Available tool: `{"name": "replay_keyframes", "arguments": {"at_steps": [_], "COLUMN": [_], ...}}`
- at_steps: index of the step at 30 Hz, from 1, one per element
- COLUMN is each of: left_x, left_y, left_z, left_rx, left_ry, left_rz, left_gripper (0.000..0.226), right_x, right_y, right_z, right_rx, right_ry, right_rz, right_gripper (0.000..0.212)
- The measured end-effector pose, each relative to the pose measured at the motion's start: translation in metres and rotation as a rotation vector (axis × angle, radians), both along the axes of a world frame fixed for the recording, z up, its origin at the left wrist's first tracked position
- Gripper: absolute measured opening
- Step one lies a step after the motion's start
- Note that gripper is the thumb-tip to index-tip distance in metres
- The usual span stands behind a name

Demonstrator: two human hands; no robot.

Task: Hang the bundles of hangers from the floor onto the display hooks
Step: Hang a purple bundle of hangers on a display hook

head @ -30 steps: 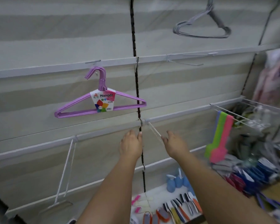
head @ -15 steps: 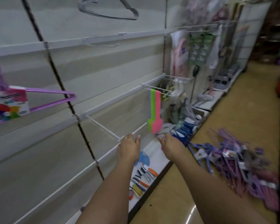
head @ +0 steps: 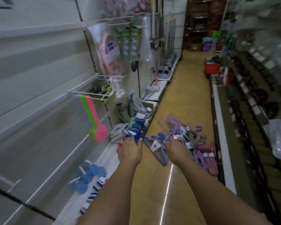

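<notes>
The white display wall (head: 39, 78) runs along the left, its wire hooks (head: 88, 93) jutting out; bundles of hangers (head: 185, 138) lie heaped on the tan floor (head: 185, 95) ahead; left hand (head: 131, 151) and right hand (head: 177, 149) reach forward, fingers relaxed, holding nothing

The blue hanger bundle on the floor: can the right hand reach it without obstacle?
Probably yes. The right hand is stretched toward the blue hanger bundle, with only bare floor around, though contact is unclear.
</notes>
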State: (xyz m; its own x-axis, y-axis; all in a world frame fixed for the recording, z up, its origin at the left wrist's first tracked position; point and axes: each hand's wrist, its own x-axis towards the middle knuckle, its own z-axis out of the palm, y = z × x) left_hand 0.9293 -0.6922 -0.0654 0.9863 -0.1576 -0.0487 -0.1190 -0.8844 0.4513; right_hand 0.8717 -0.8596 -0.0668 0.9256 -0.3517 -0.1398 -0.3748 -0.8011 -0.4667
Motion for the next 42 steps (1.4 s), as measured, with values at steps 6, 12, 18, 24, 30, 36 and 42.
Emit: {"name": "replay_keyframes", "arguments": {"at_steps": [6, 12, 18, 24, 30, 36, 42], "left_x": [0.014, 0.037, 0.06, 0.108, 0.177, 0.241, 0.287], "left_y": [-0.1, -0.166, -0.214, -0.247, -0.276, -0.295, -0.309], "left_z": [-0.017, -0.04, -0.062, -0.073, -0.076, -0.097, -0.134], "left_rx": [0.013, 0.065, 0.077, 0.08, 0.079, 0.09, 0.068], "left_ry": [0.012, 0.067, 0.119, 0.155, 0.164, 0.168, 0.224], "left_rz": [-0.083, -0.144, -0.195, -0.21, -0.261, -0.302, -0.283], "left_gripper": [0.05, 0.056, 0.057, 0.058, 0.058, 0.056, 0.058], "right_x": [0.001, 0.002, 0.021, 0.064, 0.128, 0.191, 0.239], "right_y": [-0.104, -0.168, -0.211, -0.244, -0.27, -0.294, -0.313], "right_z": [-0.021, -0.043, -0.055, -0.059, -0.06, -0.078, -0.104], "right_rx": [0.018, 0.077, 0.037, 0.002, -0.018, -0.009, -0.034], "right_ry": [0.023, 0.038, 0.096, 0.1, 0.129, 0.13, 0.212], "right_rz": [-0.138, -0.229, -0.25, -0.28, -0.28, -0.306, -0.266], "right_gripper": [0.048, 0.048, 0.046, 0.039, 0.048, 0.045, 0.047]}}
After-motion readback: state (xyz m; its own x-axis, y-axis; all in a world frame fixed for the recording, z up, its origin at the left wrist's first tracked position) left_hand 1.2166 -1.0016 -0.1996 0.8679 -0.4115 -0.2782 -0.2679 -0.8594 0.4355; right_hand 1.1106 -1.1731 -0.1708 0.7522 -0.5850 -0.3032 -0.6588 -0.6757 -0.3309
